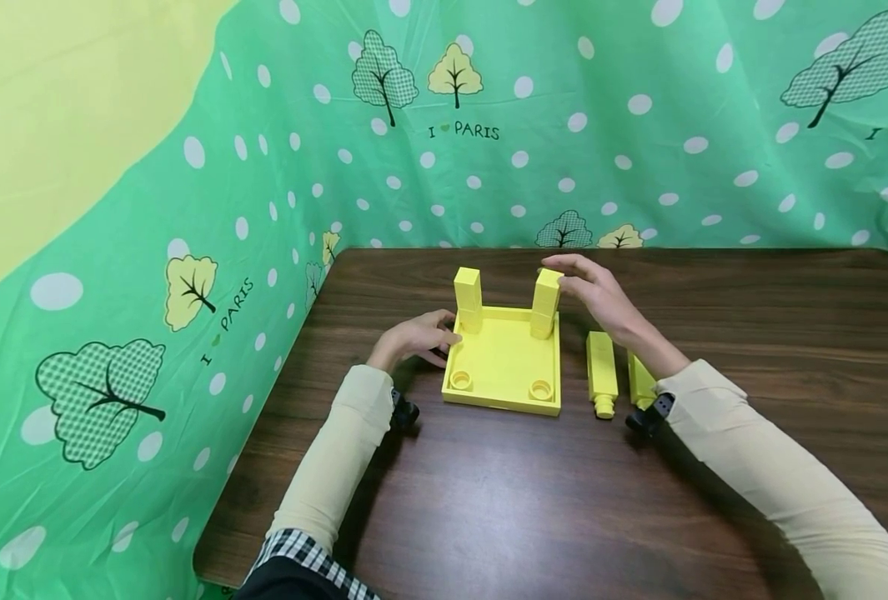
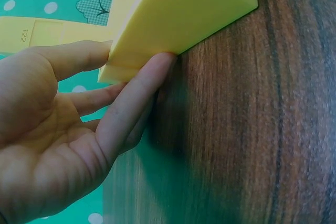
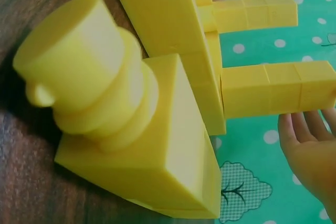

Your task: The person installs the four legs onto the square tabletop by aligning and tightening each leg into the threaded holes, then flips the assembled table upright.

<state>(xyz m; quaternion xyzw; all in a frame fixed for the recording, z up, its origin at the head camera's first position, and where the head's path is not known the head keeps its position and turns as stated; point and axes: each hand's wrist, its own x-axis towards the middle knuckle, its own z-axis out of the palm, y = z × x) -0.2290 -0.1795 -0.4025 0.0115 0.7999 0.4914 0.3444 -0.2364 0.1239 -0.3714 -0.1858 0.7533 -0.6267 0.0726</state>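
A yellow square tray-like panel (image 1: 499, 362) with a raised rim lies on the table. Two square yellow posts stand at its far corners, a left post (image 1: 469, 296) and a right post (image 1: 545, 300); round sockets (image 1: 540, 390) show at its near corners. My left hand (image 1: 417, 337) pinches the panel's left wall (image 2: 184, 19) between its digits. At the upper part of the right post, my right hand (image 1: 601, 300) touches it with fairly straight fingers (image 3: 302, 129); some fingertips are hidden behind the post.
Beside the panel lie two loose posts with round threaded-looking ends, a nearer post (image 1: 602, 371) and another post (image 1: 641, 383) partly under my right wrist. The dark wooden table (image 1: 519, 500) meets a green dotted curtain (image 1: 489, 200) behind and at left.
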